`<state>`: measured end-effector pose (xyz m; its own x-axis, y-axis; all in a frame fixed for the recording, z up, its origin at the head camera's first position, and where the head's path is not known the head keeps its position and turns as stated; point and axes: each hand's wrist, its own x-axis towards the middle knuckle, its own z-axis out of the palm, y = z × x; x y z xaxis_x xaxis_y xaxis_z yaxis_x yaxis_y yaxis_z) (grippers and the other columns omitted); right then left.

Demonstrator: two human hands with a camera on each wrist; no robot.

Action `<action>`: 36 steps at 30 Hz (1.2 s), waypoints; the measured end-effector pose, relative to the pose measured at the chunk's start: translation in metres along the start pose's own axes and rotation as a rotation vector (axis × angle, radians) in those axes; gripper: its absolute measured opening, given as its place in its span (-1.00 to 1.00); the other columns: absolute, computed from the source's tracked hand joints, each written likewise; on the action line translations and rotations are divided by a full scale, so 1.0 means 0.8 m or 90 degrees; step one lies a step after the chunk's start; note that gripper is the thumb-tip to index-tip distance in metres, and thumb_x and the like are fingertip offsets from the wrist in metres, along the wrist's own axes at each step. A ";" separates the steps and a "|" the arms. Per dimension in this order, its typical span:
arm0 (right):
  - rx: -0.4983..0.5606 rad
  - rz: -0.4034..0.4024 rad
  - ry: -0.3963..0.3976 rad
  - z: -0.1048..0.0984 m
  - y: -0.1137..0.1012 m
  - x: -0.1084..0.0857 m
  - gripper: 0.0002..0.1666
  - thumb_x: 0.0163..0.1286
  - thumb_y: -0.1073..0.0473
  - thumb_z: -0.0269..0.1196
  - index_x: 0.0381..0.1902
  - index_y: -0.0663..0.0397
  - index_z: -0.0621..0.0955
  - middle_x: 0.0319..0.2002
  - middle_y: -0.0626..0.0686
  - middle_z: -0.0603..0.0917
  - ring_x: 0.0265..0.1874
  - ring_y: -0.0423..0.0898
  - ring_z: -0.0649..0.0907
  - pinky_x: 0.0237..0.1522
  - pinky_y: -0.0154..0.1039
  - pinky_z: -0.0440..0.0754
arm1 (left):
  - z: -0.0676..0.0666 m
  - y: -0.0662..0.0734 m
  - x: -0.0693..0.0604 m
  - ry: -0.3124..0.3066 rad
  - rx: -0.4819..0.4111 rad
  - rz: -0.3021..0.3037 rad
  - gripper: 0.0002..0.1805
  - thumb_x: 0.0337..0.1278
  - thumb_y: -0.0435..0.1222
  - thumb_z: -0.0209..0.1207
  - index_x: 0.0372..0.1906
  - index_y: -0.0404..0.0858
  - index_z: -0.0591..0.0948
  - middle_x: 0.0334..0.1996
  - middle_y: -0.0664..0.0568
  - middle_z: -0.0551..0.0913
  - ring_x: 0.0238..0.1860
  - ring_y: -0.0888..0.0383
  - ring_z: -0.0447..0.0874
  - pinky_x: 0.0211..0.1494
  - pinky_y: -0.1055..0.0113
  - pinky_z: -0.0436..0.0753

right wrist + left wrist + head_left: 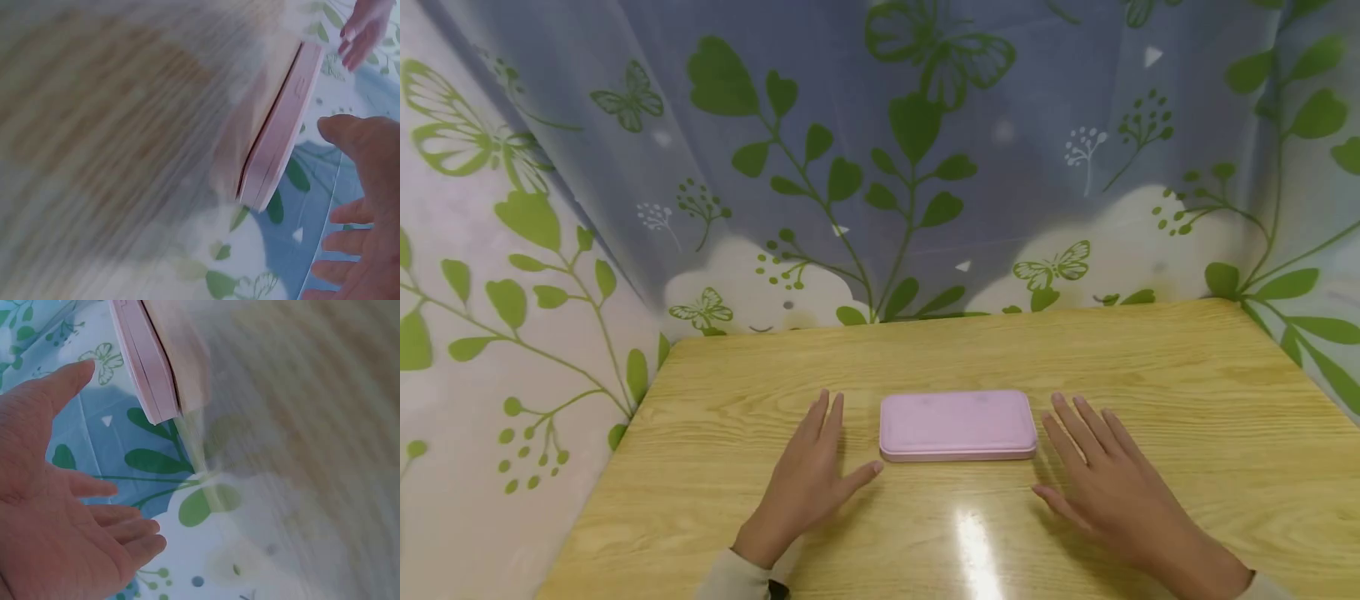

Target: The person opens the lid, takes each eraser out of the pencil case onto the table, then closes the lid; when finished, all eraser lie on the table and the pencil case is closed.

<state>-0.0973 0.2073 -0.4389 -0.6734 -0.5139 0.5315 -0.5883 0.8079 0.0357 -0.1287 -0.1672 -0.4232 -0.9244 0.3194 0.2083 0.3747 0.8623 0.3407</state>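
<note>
sleeves [728, 577] cut off; left hand [808, 483], right hand [1112, 492]: fingers straight, thumbs apart. i see a round-cornered pink case [957, 423] between, underside hidden.

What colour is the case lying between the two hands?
Plain pale pink, verging on lilac; the case shows best in the head view.

room either side of pink case [958, 423], curtain [1007, 175] beyond
</note>
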 end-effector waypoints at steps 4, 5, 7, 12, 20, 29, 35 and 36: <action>0.002 -0.051 0.003 0.010 -0.008 0.015 -0.04 0.61 -0.39 -0.36 0.32 0.38 0.43 0.37 0.39 0.41 0.33 0.36 0.40 0.56 0.08 -0.05 | 0.001 -0.003 0.012 -0.022 -0.057 -0.019 0.16 0.07 0.19 0.40 0.56 -0.41 0.15 0.54 -0.35 0.08 0.50 -0.30 0.14 0.44 -0.18 0.30; 0.003 -0.060 -0.002 0.012 -0.010 0.018 -0.05 0.61 -0.38 -0.37 0.32 0.38 0.43 0.37 0.39 0.40 0.34 0.36 0.40 0.54 0.11 0.01 | 0.001 -0.003 0.015 -0.028 -0.067 -0.023 0.17 0.05 0.19 0.42 0.56 -0.39 0.15 0.54 -0.34 0.09 0.50 -0.29 0.14 0.43 -0.19 0.32; 0.003 -0.077 -0.014 0.014 -0.014 0.026 -0.05 0.62 -0.36 -0.39 0.32 0.39 0.43 0.38 0.39 0.40 0.34 0.35 0.41 0.47 0.18 0.20 | 0.002 -0.002 0.021 -0.039 -0.081 -0.024 0.18 0.01 0.18 0.45 0.56 -0.38 0.17 0.53 -0.34 0.12 0.49 -0.30 0.15 0.42 -0.20 0.33; -0.002 -0.108 -0.054 0.020 -0.022 0.044 -0.17 0.60 -0.28 -0.03 0.32 0.41 0.45 0.35 0.39 0.43 0.32 0.33 0.45 0.27 0.22 0.47 | 0.005 0.001 0.035 -0.064 -0.091 -0.007 0.19 -0.06 0.12 0.51 0.54 -0.39 0.20 0.52 -0.34 0.15 0.49 -0.30 0.17 0.43 -0.20 0.33; -0.019 -0.149 -0.045 0.037 -0.038 0.068 -0.17 0.14 -0.10 0.54 0.17 0.38 0.55 0.22 0.35 0.55 0.17 0.28 0.59 0.14 0.12 0.61 | 0.013 0.006 0.047 -0.105 -0.109 0.009 0.18 -0.06 0.09 0.53 0.54 -0.41 0.19 0.52 -0.34 0.15 0.47 -0.31 0.20 0.41 -0.18 0.36; -0.058 -0.162 -0.099 0.050 -0.047 0.087 -0.31 0.26 -0.09 0.47 0.07 0.36 0.56 0.13 0.31 0.60 0.04 0.24 0.67 0.02 0.04 0.69 | 0.024 0.009 0.061 -0.115 -0.117 -0.002 0.22 -0.22 0.06 0.61 0.49 -0.45 0.27 0.43 -0.34 0.32 0.44 -0.26 0.28 0.42 -0.13 0.38; -0.096 -0.185 -0.073 0.063 -0.046 0.096 -0.39 0.31 -0.06 0.44 -0.02 0.40 0.59 0.04 0.30 0.64 -0.07 0.23 0.72 -0.12 -0.01 0.74 | 0.031 0.009 0.068 -0.117 -0.127 0.002 0.22 -0.27 0.02 0.64 0.45 -0.49 0.29 0.33 -0.35 0.43 0.33 -0.25 0.42 0.34 -0.07 0.48; -0.101 -0.188 -0.069 0.065 -0.046 0.097 -0.41 0.33 -0.05 0.43 -0.03 0.40 0.58 0.03 0.30 0.64 -0.08 0.23 0.72 -0.14 -0.01 0.75 | 0.032 0.010 0.069 -0.118 -0.125 0.003 0.21 -0.27 0.02 0.64 0.45 -0.50 0.29 0.32 -0.36 0.45 0.31 -0.24 0.44 0.33 -0.07 0.49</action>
<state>-0.1511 0.1231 -0.4427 -0.5330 -0.7528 0.3864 -0.6932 0.6503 0.3107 -0.1784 -0.1328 -0.4327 -0.9129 0.4057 0.0447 0.3691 0.7740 0.5146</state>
